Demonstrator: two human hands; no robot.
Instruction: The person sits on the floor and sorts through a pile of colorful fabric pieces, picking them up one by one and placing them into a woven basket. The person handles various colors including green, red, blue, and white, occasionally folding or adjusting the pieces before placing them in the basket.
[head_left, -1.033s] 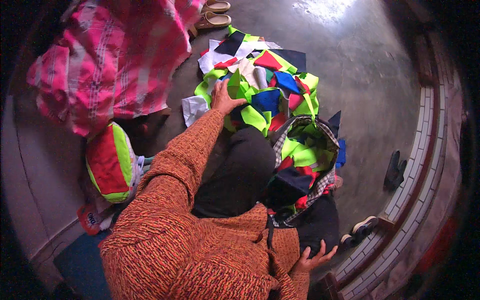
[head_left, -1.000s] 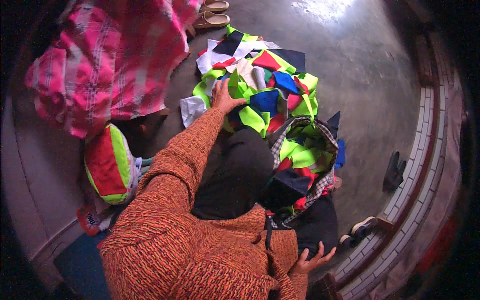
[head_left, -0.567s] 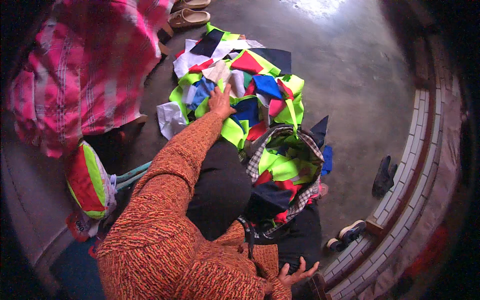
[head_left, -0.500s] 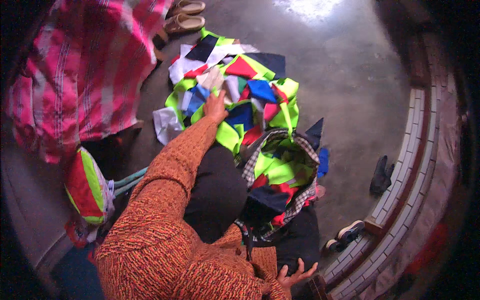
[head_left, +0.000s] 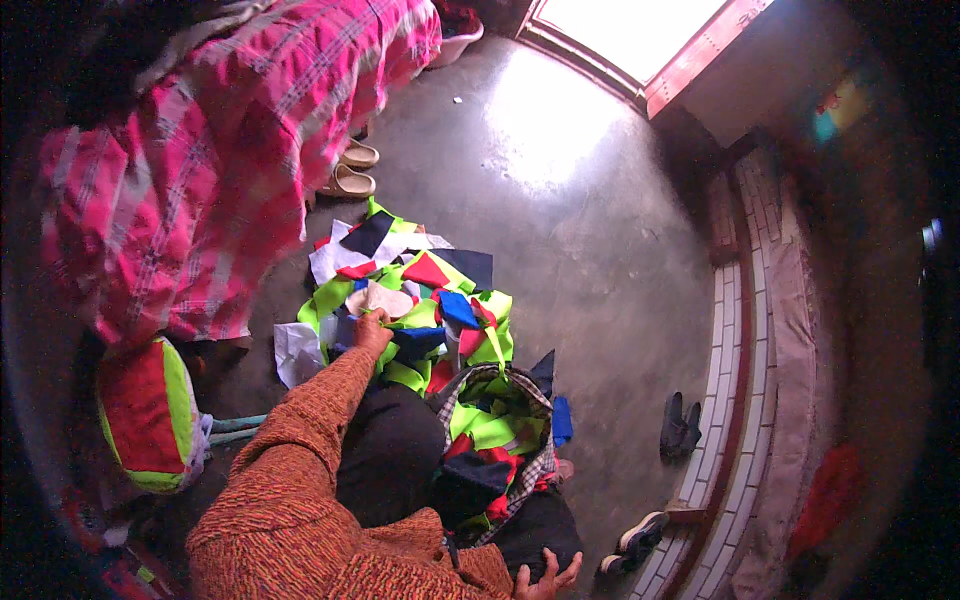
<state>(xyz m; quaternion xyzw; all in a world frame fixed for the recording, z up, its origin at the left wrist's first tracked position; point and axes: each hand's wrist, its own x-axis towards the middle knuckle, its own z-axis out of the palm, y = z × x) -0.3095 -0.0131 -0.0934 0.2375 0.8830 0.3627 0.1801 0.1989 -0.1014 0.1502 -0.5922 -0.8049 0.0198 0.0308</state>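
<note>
A heap of fabric scraps [head_left: 425,272] in neon yellow, white, red, blue and black lies on the floor before me. My left hand [head_left: 374,332] reaches into its near side, fingers closed at the edge of a beige fabric scrap [head_left: 383,299]; the fingertips are partly hidden. Between the heap and my right leg stands a checked cloth bag [head_left: 541,400], its mouth wide, with neon yellow, red and black scraps [head_left: 478,428] inside. My right hand [head_left: 548,578] rests on my dark-trousered right knee, fingers apart and holding nothing.
On the left, a pink checked cloth [head_left: 230,150] hangs over furniture, with a red and yellow cushion-like thing [head_left: 148,415] below it. Beige shoes [head_left: 348,182] sit beyond the heap. Dark shoes [head_left: 680,425] and sneakers [head_left: 635,542] lie by the white-tiled ledge [head_left: 712,400] at right.
The view has tilted up, bringing a bright doorway into sight. My left hand has closed at the beige scrap, from which it was apart before. My right hand stays on the knee.
</note>
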